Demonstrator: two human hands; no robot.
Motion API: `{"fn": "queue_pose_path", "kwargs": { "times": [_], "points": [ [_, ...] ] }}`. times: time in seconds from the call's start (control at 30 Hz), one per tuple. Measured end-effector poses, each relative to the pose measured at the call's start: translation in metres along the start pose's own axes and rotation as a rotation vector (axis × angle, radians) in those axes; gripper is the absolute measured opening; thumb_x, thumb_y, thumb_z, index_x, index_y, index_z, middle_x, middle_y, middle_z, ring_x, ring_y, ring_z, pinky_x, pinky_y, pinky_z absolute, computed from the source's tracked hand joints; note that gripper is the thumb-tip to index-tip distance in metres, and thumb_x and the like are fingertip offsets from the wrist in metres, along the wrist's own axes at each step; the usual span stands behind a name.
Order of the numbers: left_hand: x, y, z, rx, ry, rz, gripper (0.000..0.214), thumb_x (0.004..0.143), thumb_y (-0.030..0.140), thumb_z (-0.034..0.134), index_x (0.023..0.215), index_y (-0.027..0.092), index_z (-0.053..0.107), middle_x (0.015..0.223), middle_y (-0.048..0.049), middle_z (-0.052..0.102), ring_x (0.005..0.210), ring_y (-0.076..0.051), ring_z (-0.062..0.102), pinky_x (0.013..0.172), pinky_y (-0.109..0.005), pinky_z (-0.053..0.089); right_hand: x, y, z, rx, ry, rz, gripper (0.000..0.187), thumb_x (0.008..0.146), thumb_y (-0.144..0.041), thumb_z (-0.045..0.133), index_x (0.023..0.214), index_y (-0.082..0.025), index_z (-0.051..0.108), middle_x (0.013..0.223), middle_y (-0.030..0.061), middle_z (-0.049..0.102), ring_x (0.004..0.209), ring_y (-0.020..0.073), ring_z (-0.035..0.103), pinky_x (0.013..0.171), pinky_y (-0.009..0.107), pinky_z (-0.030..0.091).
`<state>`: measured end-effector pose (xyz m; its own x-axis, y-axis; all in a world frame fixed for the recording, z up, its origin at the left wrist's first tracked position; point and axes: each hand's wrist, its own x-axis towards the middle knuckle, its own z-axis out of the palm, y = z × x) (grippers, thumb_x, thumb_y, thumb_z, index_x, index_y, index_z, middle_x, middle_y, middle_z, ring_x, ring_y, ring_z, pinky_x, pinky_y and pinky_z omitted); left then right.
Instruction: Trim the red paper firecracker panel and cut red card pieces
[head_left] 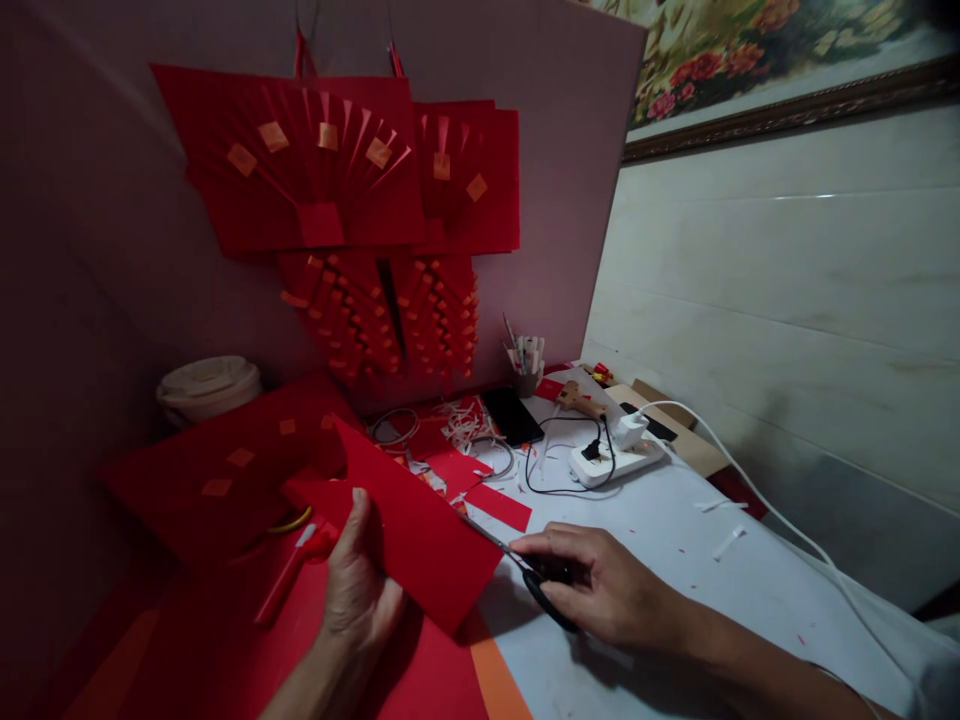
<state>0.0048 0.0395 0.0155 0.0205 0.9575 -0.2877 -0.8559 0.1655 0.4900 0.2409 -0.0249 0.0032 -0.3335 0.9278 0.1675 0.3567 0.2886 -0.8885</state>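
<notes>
My left hand [358,590] pinches the near edge of a folded red paper sheet [420,525], thumb on top, holding it tilted above the table. My right hand [600,585] is closed round the black handles of a pair of scissors [525,570]. The blades point left and meet the right edge of the red sheet. More red sheets [217,480] with small orange tabs lie to the left, beneath the held sheet.
Red folded paper fans [330,170] hang on a board behind. On the white table [675,540] are a power strip [615,460] with a white cable, a black phone [511,415], a glue gun [579,400], a pen cup [526,372], a red-handled tool [289,575] and paper scraps. A white tub [208,388] stands at the left.
</notes>
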Motion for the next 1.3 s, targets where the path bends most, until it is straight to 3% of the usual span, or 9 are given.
{"fn": "queue_pose_path", "kwargs": {
  "times": [1.3],
  "points": [
    [-0.0037, -0.0012, 0.0029, -0.010, 0.011, -0.021, 0.041, 0.099, 0.020, 0.039, 0.083, 0.017, 0.077, 0.077, -0.0081, 0.081, 0.066, -0.021, 0.076, 0.067, -0.031, 0.063, 0.0002, -0.0001, 0.0044, 0.008, 0.018, -0.002, 0.044, 0.077, -0.006, 0.061, 0.116, -0.023, 0.073, 0.087, 0.0028, 0.063, 0.075, 0.0154, 0.058, 0.065, 0.025, 0.045]
  ]
}}
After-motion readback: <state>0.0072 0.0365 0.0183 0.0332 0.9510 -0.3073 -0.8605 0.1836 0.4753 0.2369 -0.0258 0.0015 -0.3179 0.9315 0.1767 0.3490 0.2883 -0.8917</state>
